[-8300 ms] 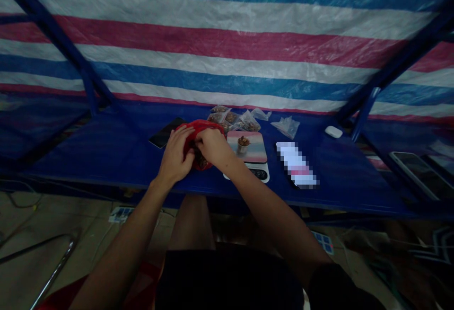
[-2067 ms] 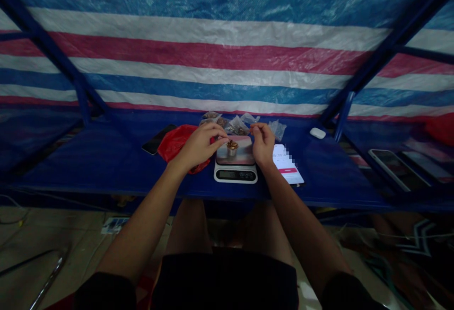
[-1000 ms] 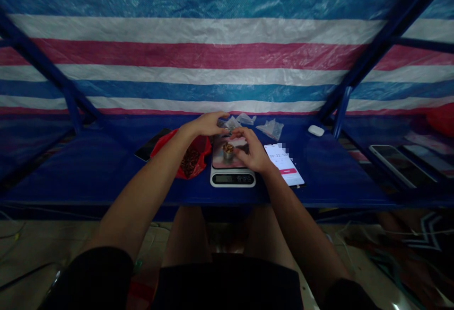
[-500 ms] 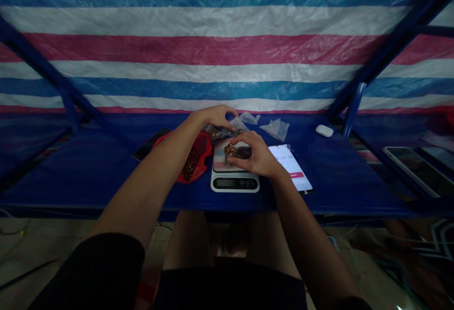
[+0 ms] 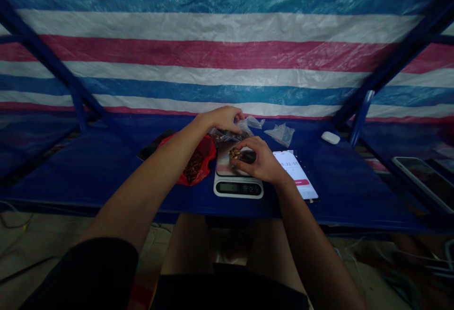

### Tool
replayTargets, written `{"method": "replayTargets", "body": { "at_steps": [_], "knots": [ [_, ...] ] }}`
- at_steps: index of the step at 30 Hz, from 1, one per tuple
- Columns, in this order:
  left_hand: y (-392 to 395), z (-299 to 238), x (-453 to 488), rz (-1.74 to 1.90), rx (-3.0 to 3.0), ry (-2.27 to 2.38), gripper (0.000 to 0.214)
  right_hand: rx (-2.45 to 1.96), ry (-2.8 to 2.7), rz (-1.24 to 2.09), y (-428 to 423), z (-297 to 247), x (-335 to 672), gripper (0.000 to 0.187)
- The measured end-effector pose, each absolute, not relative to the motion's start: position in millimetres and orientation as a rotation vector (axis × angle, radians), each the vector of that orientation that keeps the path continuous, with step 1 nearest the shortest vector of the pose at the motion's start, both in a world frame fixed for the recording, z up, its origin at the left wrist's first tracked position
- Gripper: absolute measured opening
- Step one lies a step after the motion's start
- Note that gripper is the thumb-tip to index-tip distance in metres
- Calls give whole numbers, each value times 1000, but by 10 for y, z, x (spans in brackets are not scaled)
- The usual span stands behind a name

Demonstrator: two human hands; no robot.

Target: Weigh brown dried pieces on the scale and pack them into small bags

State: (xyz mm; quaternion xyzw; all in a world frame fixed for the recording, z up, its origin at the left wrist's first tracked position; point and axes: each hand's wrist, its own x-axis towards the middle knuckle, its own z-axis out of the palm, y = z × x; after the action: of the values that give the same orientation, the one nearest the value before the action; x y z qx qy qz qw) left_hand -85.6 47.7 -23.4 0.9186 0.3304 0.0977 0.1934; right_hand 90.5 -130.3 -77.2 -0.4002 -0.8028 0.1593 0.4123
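My right hand [image 5: 260, 161] is closed around a small cup of brown pieces [image 5: 238, 155], tilted over the platform of a white digital scale [image 5: 238, 186]. My left hand [image 5: 223, 118] reaches past the scale and pinches a small clear plastic bag [image 5: 230, 135] from a pile at the back of the blue table [image 5: 106, 168]. A red plastic bag [image 5: 195, 163] holding more brown pieces lies open just left of the scale.
A lit phone [image 5: 296, 175] lies right of the scale, a dark phone [image 5: 152, 143] left of the red bag. More clear bags [image 5: 282, 134] and a white earbud case [image 5: 330, 137] sit farther back. Another phone [image 5: 422, 180] lies far right. A striped tarp hangs behind.
My hands left the red bag. The right hand picked the cup up off the scale and tilted it; the left hand reached back and took hold of a clear bag.
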Motion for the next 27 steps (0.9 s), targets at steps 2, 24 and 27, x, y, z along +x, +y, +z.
{"method": "replayTargets", "body": {
  "at_steps": [2, 24, 27],
  "knots": [
    [462, -204, -848, 334, 2522, 956, 71, -1017, -2023, 398, -1307, -775, 899, 24],
    [344, -211, -925, 1474, 1623, 872, 43, -1047, -1827, 517, -1294, -793, 885, 30],
    [167, -130, -1182, 1427, 1582, 855, 51, -1049, -1780, 552, -1299, -789, 870, 31]
  ]
}}
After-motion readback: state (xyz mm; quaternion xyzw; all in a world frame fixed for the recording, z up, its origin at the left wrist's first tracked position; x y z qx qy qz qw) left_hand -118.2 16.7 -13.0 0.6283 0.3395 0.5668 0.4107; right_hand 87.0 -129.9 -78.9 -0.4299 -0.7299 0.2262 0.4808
